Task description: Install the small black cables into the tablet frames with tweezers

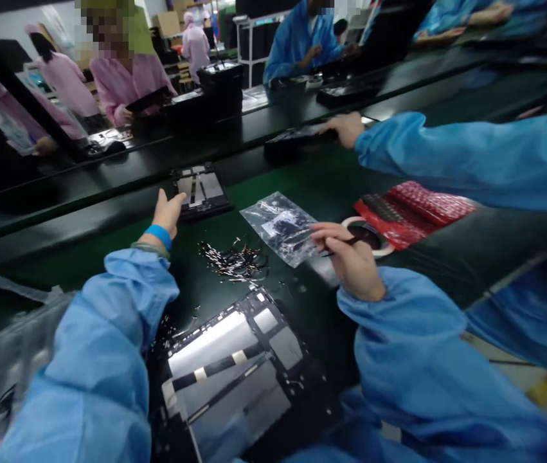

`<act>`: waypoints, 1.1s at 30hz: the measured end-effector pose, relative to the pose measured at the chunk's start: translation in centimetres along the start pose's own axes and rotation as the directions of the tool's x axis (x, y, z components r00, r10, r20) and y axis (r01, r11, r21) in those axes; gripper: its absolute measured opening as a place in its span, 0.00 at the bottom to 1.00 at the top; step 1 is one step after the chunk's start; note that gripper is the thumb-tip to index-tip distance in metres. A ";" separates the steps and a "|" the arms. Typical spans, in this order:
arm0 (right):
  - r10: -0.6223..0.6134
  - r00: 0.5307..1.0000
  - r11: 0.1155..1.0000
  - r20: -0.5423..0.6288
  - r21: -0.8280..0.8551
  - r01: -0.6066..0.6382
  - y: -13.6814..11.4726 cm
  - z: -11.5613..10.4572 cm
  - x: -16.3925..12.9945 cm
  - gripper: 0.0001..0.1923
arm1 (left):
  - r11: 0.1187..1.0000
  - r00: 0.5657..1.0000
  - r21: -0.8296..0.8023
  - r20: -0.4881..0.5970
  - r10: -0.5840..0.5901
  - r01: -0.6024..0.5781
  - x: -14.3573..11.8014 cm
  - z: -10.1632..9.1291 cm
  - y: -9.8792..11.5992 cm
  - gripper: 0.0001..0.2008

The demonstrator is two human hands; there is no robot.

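We see a long dark green workbench [85, 257] running across the room, with a black conveyor strip [109, 173] along its far side. Beyond it we make out white shelving [254, 38] and stacked cardboard boxes [167, 22] against a pale wall [13, 26]. Workers in pink and blue coats sit along the far side.

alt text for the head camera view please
A person in blue sleeves rests the left hand on a small open tablet on a green belt, while the right hand holds tweezers beside a clear bag and loose small parts.
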State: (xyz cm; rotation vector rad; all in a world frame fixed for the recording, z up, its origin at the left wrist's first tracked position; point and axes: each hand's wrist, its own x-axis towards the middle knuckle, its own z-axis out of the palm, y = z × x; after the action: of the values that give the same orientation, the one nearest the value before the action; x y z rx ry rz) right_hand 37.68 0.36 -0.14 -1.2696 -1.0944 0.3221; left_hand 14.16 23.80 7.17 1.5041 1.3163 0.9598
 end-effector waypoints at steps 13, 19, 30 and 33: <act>0.451 0.889 0.879 -0.082 0.213 -0.427 1.2 -4.1 -2.1 0.25 | 0.666 0.609 0.342 0.764 0.214 -0.663 -12.9 13.7 0.4 0.35; 0.315 0.948 0.949 -0.055 0.014 -0.314 3.1 -3.4 -0.1 0.23 | 0.620 0.655 0.403 0.714 0.248 -0.674 -11.8 15.6 -1.1 0.24; 0.241 0.970 0.958 0.018 -0.164 -0.235 2.9 -3.2 0.2 0.16 | 0.666 0.652 0.339 0.698 0.296 -0.665 -11.6 15.5 -2.1 0.22; 0.228 0.974 0.960 0.015 -0.168 -0.223 3.1 -3.1 0.4 0.16 | 0.680 0.648 0.322 0.703 0.294 -0.658 -11.4 15.5 -2.2 0.22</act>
State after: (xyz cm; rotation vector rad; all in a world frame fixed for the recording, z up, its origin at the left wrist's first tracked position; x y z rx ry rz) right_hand 41.43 -0.19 -2.36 -1.5474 -1.0226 0.4325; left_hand 26.64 10.53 0.39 2.4819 0.7026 0.3010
